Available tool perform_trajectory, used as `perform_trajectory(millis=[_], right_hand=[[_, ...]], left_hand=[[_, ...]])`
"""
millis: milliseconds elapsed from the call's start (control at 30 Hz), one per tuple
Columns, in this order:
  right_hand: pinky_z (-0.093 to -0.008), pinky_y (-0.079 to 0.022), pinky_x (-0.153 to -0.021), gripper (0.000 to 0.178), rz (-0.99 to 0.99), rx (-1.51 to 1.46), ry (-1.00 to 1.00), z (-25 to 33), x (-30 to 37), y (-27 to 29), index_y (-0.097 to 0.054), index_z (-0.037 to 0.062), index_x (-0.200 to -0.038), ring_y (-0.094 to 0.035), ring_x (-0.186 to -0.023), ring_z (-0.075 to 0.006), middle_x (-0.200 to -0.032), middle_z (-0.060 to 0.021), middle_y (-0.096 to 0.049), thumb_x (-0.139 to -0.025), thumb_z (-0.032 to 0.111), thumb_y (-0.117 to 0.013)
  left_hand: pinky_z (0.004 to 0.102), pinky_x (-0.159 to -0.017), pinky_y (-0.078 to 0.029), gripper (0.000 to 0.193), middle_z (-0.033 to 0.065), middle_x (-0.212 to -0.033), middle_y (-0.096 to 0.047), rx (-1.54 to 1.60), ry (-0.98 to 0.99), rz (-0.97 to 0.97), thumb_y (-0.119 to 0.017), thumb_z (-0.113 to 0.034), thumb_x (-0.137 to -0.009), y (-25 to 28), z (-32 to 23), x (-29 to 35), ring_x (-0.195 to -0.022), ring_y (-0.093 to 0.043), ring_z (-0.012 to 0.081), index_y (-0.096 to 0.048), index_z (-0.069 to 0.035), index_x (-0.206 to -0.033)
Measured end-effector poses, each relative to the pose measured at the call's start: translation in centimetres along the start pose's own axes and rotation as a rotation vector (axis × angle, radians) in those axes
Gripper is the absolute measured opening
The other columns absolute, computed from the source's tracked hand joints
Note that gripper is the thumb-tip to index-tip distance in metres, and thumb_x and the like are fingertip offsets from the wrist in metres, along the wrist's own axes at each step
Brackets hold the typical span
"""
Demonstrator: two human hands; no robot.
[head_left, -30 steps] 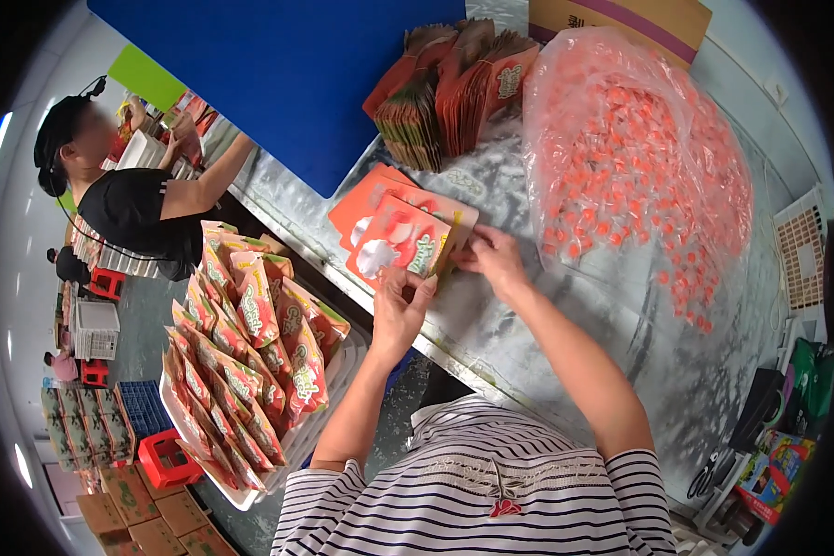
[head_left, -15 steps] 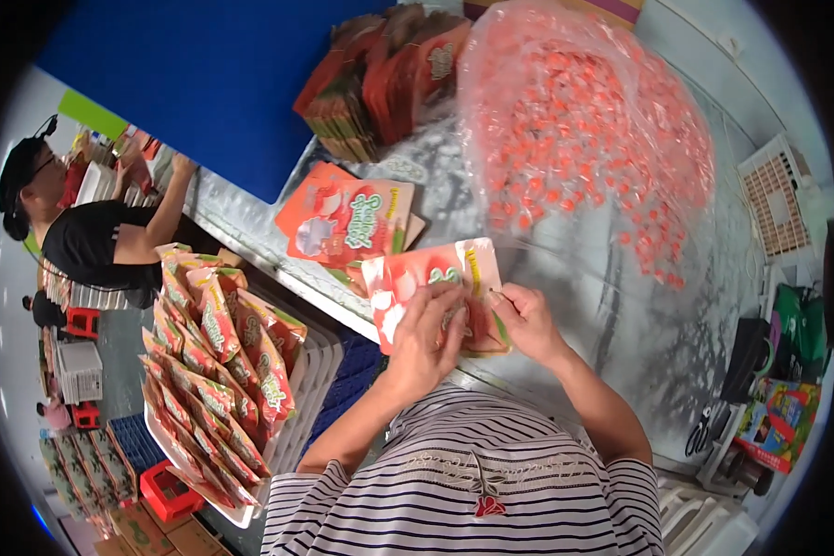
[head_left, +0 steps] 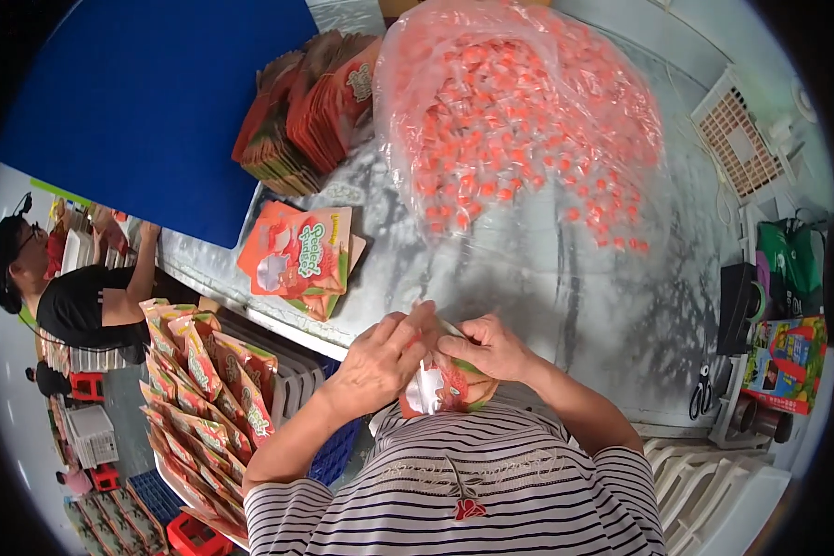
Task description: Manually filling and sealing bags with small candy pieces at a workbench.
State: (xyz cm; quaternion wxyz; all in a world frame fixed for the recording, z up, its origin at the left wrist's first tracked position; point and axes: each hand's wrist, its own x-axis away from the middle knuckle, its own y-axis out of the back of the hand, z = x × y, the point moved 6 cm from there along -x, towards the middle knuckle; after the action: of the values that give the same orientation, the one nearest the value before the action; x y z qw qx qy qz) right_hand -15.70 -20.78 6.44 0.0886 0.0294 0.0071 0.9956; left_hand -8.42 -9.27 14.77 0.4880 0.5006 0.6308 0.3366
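Note:
Close to my body, both hands grip the upper part of a red and pink candy pouch (head_left: 447,387) with green at its lower corner. My left hand (head_left: 376,361) has its fingers closed at the pouch's left top edge. Opposite it, my right hand (head_left: 493,348) pinches the right top edge between thumb and fingers. The pouch's mouth is partly hidden by my fingers, so I cannot tell how wide it is. Left of centre on the table (head_left: 565,352) lies a small stack of flat pouches (head_left: 296,255) of the same print.
A large clear bag (head_left: 408,56) of red wrapped candies (head_left: 500,139) spreads over the far table. Bundled pouches (head_left: 320,116) stand beside a blue panel (head_left: 139,102). At lower left, several pouches (head_left: 204,380) fill a tray; a person (head_left: 88,296) works beyond. Scissors (head_left: 701,393) lie at right.
The pouch has come down closer to my body and turned, its top edge now between both hands. My left hand has shifted from lying over its front to gripping the edge. The whole view has shifted.

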Motion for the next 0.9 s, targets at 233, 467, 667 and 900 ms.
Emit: perform_trajectory(millis=[233,467,667,900], right_hand=[[-0.0327,-0.039,-0.047,0.028,0.045,0.329,-0.053,-0.1,1.0,0.6,-0.055,-0.0035,-0.067,-0.047,-0.050,-0.0129,-0.054,-0.0134,-0.047,-0.085,0.017,-0.064],[-0.0471,-0.049,-0.057,0.016,-0.139,0.773,0.121,1.8,1.6,2.0,-0.054,0.0001,-0.072,-0.062,-0.063,-0.0399,-0.063,-0.0207,-0.060,-0.078,0.012,-0.061],[-0.0476,-0.049,-0.056,0.016,-0.114,0.801,0.032,0.5,1.1,2.6,-0.053,-0.0002,-0.073,-0.061,-0.063,-0.0404,-0.064,-0.0214,-0.060,-0.080,0.011,-0.062],[-0.0483,-0.049,-0.058,0.017,-0.101,0.614,-0.007,0.4,0.1,2.1,-0.053,-0.0021,-0.073,-0.062,-0.064,-0.0413,-0.068,-0.0232,-0.061,-0.079,0.011,-0.063]], left_hand=[[0.0328,-0.068,-0.054,0.025,0.0209,-0.130,-0.048,-0.257,-0.156,0.135,-0.058,-0.013,-0.076,-2.1,-1.9,1.0,-0.089,-0.057,0.0267,-0.063,0.002,-0.096],[0.0268,-0.056,-0.051,0.027,0.0136,-0.114,-0.048,-0.298,-0.178,0.120,-0.058,-0.017,-0.080,-3.6,-3.1,-0.4,-0.093,-0.055,0.0229,-0.065,-0.003,-0.102],[0.0244,-0.050,-0.046,0.025,0.0128,-0.109,-0.054,-0.461,-0.350,0.146,-0.060,-0.015,-0.072,-3.9,-4.6,-0.3,-0.071,-0.054,0.0168,-0.069,0.001,-0.090],[0.0290,-0.046,-0.048,0.024,0.0111,-0.094,-0.056,-0.197,-0.104,0.296,-0.058,-0.016,-0.082,-5.8,-2.3,-0.5,-0.065,-0.062,0.0174,-0.058,0.002,-0.098]])
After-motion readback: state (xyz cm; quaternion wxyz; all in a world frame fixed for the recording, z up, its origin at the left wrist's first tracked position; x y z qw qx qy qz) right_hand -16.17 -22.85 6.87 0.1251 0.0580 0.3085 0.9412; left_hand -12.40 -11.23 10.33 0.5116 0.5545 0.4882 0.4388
